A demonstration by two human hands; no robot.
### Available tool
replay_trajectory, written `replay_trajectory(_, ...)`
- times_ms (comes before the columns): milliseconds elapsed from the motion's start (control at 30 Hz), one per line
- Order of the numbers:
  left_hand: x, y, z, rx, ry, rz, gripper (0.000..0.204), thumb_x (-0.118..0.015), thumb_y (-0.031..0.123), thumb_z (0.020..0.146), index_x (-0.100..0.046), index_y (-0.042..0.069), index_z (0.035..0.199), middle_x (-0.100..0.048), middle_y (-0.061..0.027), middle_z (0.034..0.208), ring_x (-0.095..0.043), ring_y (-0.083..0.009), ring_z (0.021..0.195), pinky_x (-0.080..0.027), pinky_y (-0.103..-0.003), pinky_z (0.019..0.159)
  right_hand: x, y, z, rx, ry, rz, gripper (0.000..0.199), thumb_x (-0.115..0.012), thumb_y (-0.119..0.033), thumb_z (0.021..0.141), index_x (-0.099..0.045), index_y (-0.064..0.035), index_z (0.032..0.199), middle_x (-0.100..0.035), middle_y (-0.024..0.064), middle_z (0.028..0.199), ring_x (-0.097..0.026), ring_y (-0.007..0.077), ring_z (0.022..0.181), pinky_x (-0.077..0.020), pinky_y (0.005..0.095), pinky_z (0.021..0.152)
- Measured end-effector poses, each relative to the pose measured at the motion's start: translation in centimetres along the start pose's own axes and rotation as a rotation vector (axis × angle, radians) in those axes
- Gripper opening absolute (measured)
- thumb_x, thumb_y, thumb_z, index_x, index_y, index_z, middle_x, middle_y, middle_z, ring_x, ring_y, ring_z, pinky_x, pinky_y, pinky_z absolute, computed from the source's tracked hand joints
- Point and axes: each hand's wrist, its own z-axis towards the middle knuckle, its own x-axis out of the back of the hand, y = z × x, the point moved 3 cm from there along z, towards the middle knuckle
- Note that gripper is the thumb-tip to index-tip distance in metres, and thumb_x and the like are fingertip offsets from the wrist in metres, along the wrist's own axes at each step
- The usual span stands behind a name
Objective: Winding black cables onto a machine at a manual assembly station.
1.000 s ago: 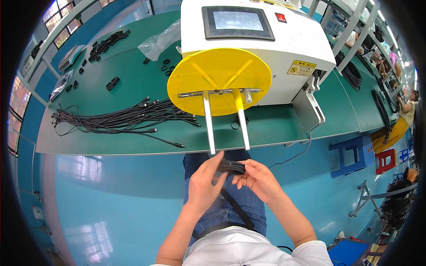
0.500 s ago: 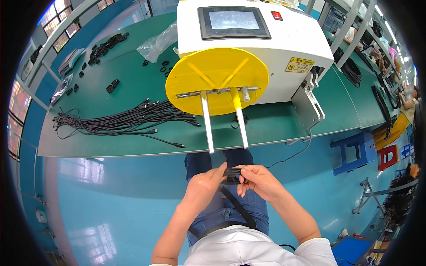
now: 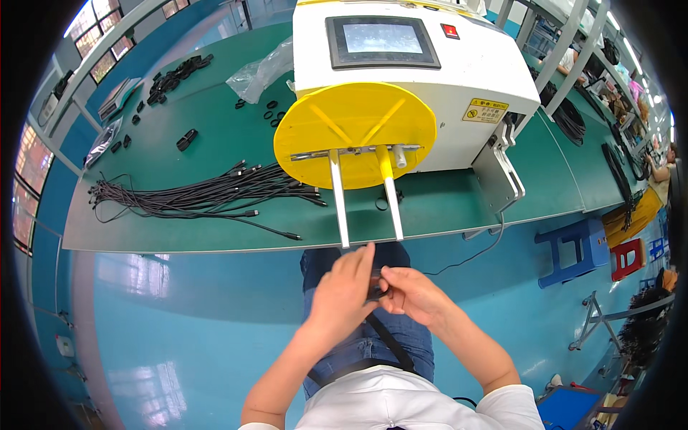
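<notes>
Over my lap, just in front of the table edge, a small coil of black cable (image 3: 375, 287) is between my two hands. My left hand (image 3: 340, 294) is closed against its left side, fingers long and pressed together, hiding much of it. On the right side, my right hand (image 3: 413, 294) pinches the coil with thumb and curled fingers. Beyond my hands, a white machine (image 3: 459, 79) carries a yellow disc (image 3: 315, 122), from which two rods (image 3: 339, 204) jut toward me.
A bundle of black cables (image 3: 193, 197) lies on the green table (image 3: 143, 236), left of the disc. Farther back are a small coiled cable (image 3: 186, 139), a black pile (image 3: 175, 77) and a clear plastic bag (image 3: 261, 74). Blue stool (image 3: 573, 251) and red stool (image 3: 628, 256) stand at right.
My left hand has moved up and right across the coil, which is now more hidden. My right hand has curled its fingers in closer. The view has shifted slightly.
</notes>
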Motion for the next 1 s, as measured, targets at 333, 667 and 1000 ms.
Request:
replay_trajectory(333,-2.7,-3.6,-1.5,0.629,-0.276,-1.176,0.033,-0.07,0.013,0.08,-0.058,-0.003,0.106,-0.065,-0.0119,0.083,-0.066,-0.0228,0.072,-0.055,-0.032,0.064,-1.1,-3.7,-0.4,0.348,0.309,-0.683,0.019,-0.05,-0.016,0.096,-0.06,-0.0013,0.099,-0.059,0.0055,0.092,-0.058,0.0105,0.068,-0.0435,0.0221,0.057)
replay_trajectory(667,-4.5,-4.9,-2.7,0.84,-0.223,-1.439,0.021,-0.07,0.013,0.082,-0.058,-0.001,0.093,-0.061,-0.0054,0.067,-0.058,-0.0122,0.051,-0.046,-0.024,0.049,-3.6,-3.2,1.4,0.745,0.134,-1.105,0.02,-0.057,-0.008,0.088,-0.064,-0.0016,0.106,-0.062,0.0075,0.101,-0.059,0.0143,0.083,-0.0474,0.0273,0.075)
replay_trajectory(1000,-2.5,-2.8,-1.8,0.575,-0.11,-0.988,0.031,-0.072,0.005,0.075,-0.057,-0.003,0.102,-0.059,-0.005,0.082,-0.056,-0.0093,0.06,-0.046,-0.022,0.053,-3.7,-3.6,1.9,0.559,0.202,-1.167,0.025,-0.064,-0.004,0.081,-0.065,-0.0027,0.106,-0.06,0.0075,0.096,-0.059,0.0149,0.087,-0.0493,0.0266,0.076)
